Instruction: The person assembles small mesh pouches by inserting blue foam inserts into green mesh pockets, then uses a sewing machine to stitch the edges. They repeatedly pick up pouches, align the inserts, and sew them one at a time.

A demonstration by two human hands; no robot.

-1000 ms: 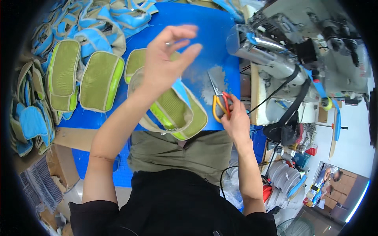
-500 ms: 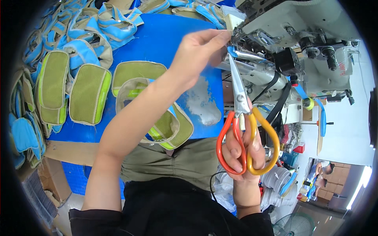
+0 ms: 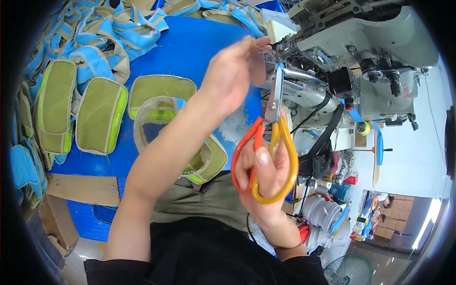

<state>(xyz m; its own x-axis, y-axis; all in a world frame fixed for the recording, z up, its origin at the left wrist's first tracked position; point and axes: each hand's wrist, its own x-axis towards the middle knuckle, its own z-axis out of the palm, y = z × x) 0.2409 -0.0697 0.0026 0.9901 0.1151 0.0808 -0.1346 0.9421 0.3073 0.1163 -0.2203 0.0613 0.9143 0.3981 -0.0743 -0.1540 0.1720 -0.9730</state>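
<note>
Holding a pair of scissors [image 3: 273,111], the right hand [image 3: 263,178] had its fingers curled through the red and yellow loops, the blades nearly together and pointing up toward the front end of a sewing machine [image 3: 361,38]. Their tips lay by a short blue strip [image 3: 280,65] at that end; whether metal met fabric could not be told. The left hand [image 3: 229,76] reached across to the same spot, its fingers bunched beside the machine — blurred there, so I could not tell whether they pinched anything.

Both hands worked along the right edge of the blue tabletop [image 3: 199,42], with only a narrow space between the left fingers and the machine's metal parts. More room lay on the other side: a broad blue stretch ran from the left wrist to the heap of blue and beige pieces [image 3: 102,33] at the far left corner. Below the left forearm, a beige band [image 3: 139,126] stood in a loop against a green mesh pouch [image 3: 216,159], which overhung the near edge above the person's lap. Another green pouch [image 3: 161,90] lay just beyond the loop, and two more stood further left — one upright panel [image 3: 102,116] beside a stacked pair [image 3: 57,97].
</note>
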